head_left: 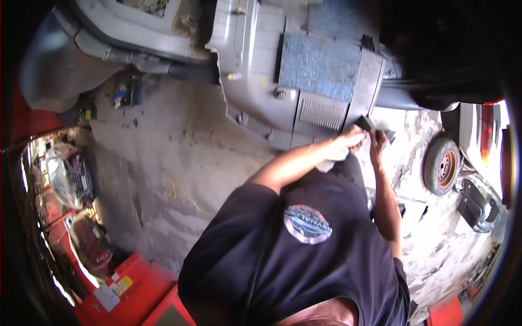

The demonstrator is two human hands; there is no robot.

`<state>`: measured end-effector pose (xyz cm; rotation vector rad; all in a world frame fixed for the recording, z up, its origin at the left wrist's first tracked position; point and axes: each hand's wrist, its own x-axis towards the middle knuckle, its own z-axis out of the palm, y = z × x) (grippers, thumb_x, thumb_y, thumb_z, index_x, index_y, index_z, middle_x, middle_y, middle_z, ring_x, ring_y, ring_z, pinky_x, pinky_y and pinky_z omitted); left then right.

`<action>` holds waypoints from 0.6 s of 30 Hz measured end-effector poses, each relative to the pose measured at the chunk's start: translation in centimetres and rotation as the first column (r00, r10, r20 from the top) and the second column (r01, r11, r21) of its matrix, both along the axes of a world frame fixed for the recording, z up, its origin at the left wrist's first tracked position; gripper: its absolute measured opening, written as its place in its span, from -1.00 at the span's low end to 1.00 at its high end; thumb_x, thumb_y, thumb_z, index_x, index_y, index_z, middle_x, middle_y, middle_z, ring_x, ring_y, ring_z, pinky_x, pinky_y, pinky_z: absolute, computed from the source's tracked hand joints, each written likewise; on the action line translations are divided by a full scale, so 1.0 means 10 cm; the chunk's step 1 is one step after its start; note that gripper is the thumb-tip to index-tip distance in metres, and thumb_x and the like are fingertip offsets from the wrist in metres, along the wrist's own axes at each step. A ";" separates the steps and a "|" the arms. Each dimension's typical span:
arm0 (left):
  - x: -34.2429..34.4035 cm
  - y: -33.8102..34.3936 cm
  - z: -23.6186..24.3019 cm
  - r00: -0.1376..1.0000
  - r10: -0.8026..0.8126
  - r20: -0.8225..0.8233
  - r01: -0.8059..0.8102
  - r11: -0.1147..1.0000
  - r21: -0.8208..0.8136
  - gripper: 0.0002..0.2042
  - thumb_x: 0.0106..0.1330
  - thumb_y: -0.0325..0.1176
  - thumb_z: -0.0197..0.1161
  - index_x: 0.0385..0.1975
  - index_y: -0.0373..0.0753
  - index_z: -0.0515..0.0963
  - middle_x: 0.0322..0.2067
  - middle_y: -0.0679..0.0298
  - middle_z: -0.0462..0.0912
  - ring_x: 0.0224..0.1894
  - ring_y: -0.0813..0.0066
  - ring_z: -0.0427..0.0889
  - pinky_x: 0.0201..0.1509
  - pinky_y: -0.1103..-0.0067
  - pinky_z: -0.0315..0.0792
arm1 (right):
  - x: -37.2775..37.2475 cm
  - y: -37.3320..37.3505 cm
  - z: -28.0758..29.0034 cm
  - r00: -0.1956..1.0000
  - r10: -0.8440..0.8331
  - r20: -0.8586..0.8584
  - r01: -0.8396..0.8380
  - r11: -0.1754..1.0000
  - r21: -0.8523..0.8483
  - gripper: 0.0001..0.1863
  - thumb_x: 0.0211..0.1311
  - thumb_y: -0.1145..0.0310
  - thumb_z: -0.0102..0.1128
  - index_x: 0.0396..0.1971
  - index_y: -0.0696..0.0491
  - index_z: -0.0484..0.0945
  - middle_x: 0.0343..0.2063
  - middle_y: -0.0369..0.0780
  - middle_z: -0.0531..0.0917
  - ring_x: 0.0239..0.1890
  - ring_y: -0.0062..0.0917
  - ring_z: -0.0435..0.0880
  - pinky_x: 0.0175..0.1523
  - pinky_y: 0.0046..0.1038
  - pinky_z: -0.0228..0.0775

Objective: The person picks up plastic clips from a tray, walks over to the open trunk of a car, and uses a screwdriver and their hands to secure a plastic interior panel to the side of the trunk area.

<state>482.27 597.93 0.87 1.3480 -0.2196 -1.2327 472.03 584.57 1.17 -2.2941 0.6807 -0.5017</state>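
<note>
Grey plastic forms the large panel (261,92), which in the head view is in the upper middle, in front of the person and above the pale floor (163,141). What supports it cannot be seen. The top of the panel goes toward the upper edge of the picture, so its full long axis cannot be told; its rounded lower edge points toward the person, and its straight right edge leans down and to the left, toward the hands.

The left hand (354,139) comes with the forearm reaching forward and to the right, its fingers bent near the lower right corner of the panel. The right hand (380,142) is just beside it, with the forearm going almost straight up the picture and the fingers curled. A small dark piece (365,123) shows at the fingers, lying slantwise. The fingers are too small and blurred, so it cannot be told whether either hand is gripping this piece, or only touching it.

The panel is matt, with an uneven left edge, a ribbed rectangular grille (322,112) near its lower right part, and a mottled blue patch (321,65) above this grille. On the right, a wheel (443,165) with a rusty rim stands on the floor; at the lower left there is a red cabinet (128,296).
</note>
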 end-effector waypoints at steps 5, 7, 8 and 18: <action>-0.08 -0.03 -0.14 0.748 0.127 0.652 -0.206 0.977 0.047 -0.78 0.19 -0.39 0.25 -0.20 -0.30 0.47 -0.44 0.02 0.65 -0.41 0.09 0.68 -0.35 0.26 0.53 | 0.15 0.04 0.33 0.976 0.074 -0.205 -0.056 0.994 0.093 -0.62 0.31 0.14 0.25 -0.25 0.23 0.56 -0.37 0.06 0.63 -0.30 -0.04 0.60 -0.14 -0.16 0.40; -0.11 -0.04 -0.17 0.697 0.169 0.697 -0.245 0.970 0.010 -0.67 0.13 -0.41 0.29 -0.08 -0.25 0.48 -0.33 -0.01 0.66 -0.31 -0.02 0.68 -0.22 0.23 0.53 | 0.21 0.10 0.55 0.968 0.141 -0.209 -0.115 0.985 0.130 -0.65 0.30 0.18 0.25 -0.33 0.24 0.56 -0.47 0.05 0.62 -0.39 -0.04 0.60 -0.19 -0.16 0.40; -0.05 -0.05 -0.16 0.696 0.128 0.707 -0.203 0.979 0.022 -0.66 0.14 -0.41 0.30 -0.06 -0.23 0.48 -0.34 -0.01 0.66 -0.31 -0.02 0.67 -0.22 0.22 0.53 | 0.21 0.09 0.58 0.969 0.158 -0.191 -0.139 0.984 0.108 -0.66 0.29 0.20 0.25 -0.35 0.24 0.56 -0.49 0.04 0.62 -0.41 -0.05 0.60 -0.21 -0.16 0.40; 0.29 -0.16 0.26 0.485 -0.150 0.861 0.133 0.986 0.096 -0.82 0.04 -0.49 0.31 -0.33 -0.17 0.57 -0.51 -0.01 0.65 -0.41 -0.03 0.68 -0.37 0.24 0.51 | 0.21 0.02 0.53 0.972 0.235 -0.027 -0.234 0.972 0.039 -0.75 0.31 0.32 0.19 -0.39 0.23 0.51 -0.47 0.05 0.59 -0.37 0.01 0.56 -0.22 -0.12 0.37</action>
